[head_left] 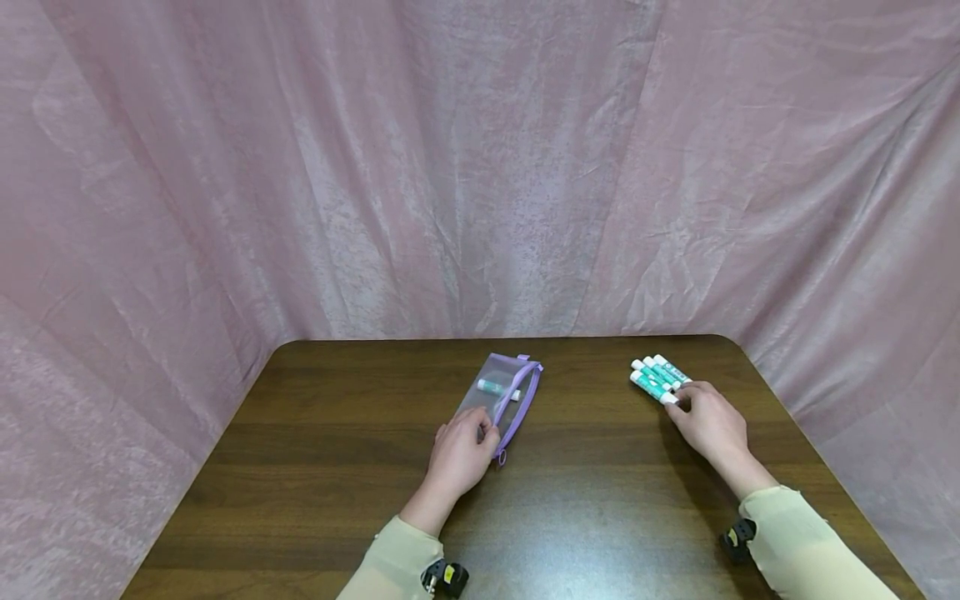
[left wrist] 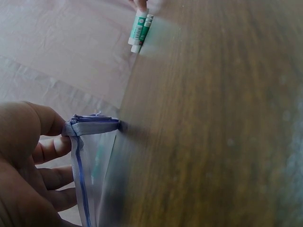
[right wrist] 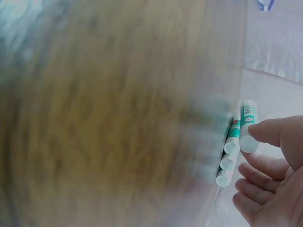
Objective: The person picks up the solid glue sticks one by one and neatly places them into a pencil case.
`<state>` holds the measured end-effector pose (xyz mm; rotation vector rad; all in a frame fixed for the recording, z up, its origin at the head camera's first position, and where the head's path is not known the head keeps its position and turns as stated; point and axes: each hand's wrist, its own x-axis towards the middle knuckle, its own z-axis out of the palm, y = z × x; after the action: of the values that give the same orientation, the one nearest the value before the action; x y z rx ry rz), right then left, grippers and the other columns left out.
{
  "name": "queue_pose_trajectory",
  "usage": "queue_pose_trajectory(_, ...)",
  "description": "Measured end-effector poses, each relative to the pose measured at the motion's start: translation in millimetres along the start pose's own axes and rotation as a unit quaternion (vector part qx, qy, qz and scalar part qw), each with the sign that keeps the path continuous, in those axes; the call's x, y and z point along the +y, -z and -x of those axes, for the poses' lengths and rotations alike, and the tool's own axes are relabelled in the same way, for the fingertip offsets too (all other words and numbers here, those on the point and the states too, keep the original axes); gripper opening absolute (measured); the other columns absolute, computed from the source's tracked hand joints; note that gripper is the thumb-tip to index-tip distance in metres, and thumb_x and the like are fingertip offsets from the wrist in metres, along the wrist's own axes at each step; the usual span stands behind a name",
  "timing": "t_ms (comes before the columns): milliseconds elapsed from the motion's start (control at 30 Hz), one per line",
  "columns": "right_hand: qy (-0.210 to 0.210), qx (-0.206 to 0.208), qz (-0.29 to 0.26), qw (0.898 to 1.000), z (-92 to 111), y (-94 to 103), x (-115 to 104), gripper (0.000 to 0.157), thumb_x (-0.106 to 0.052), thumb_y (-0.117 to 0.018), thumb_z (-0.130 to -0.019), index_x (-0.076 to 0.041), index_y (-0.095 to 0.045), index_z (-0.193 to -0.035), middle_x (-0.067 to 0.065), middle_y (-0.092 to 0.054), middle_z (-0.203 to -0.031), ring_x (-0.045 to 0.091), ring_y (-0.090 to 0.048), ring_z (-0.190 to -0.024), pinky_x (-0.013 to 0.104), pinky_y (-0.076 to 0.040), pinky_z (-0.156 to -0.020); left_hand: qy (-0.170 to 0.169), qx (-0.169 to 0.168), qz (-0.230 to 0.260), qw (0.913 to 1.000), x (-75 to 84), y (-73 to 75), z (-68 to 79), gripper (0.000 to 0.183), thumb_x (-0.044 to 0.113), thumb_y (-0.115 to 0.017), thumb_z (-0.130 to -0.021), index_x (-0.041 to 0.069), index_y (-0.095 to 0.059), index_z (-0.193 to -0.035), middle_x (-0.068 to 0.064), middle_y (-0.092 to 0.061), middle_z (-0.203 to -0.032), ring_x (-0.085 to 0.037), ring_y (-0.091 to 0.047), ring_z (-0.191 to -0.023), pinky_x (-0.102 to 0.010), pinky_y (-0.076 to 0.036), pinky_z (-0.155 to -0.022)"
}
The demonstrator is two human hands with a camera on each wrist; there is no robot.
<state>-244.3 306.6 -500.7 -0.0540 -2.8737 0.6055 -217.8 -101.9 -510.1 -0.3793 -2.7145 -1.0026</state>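
My left hand [head_left: 461, 450] pinches the near side of a see-through mesh pouch [head_left: 491, 368] with purple zipper edging. The pouch mouth gapes toward the right, and a green-and-white glue stick [head_left: 492, 387] shows through the mesh inside. In the left wrist view, thumb and finger hold the zipper band [left wrist: 97, 126] at its corner. Farther right, my right hand [head_left: 711, 421] grips one glue stick [right wrist: 248, 116] by its white end between thumb and forefinger. That stick sits above several like glue sticks [right wrist: 227, 161] lying side by side, as the right wrist view shows.
A dark brown wooden table [head_left: 337, 417] carries everything, with rounded corners at its far edge. Pink velvety curtain [head_left: 450, 167] hangs behind and down both sides. A purple zipper pull loop [head_left: 502, 457] hangs off the pouch's near end.
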Motion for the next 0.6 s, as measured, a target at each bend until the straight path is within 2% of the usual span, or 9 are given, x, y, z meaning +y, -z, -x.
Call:
queue_pose_trajectory(100,0.004,0.006,-0.005,1.0,0.9,1.0,-1.3,0.031,-0.023,-0.074,-0.101,0.004,-0.076,-0.117,0.03,-0.063,-0.141,0.053,-0.062,-0.128,0.069,-0.053,-0.088,-0.003,0.0,-0.002,1.0,0.0,0.4,-0.9,0.025,0.013,-0.069,-0.099,0.019,-0.055,-0.079,-0.001,-0.064,-0.089,-0.021,-0.059,-0.083,-0.053,-0.046,-0.085)
queue_pose_trajectory(367,0.015,0.03,-0.016,0.999,2.7,3.1,-10.5,0.033,-0.025,-0.075,-0.101,0.003,-0.076,-0.118,0.028,-0.065,-0.141,0.051,-0.063,-0.129,0.067,-0.054,-0.087,-0.002,0.001,-0.002,1.0,1.1,1.5,-0.7,0.024,0.013,-0.068,-0.099,0.019,-0.055,-0.079,0.004,-0.056,-0.082,-0.02,-0.057,-0.082,-0.05,-0.046,-0.084)
queue_pose_trajectory(600,0.028,0.031,-0.027,0.999,4.1,3.5,-25.0,0.032,-0.025,-0.075,-0.102,0.001,-0.077,-0.12,0.025,-0.066,-0.143,0.049,-0.063,-0.131,0.066,-0.054,-0.089,-0.006,0.006,0.001,1.0,2.3,1.5,0.5,0.025,0.012,-0.067,-0.098,0.019,-0.055,-0.077,0.005,-0.052,-0.077,-0.019,-0.056,-0.079,-0.048,-0.045,-0.082)
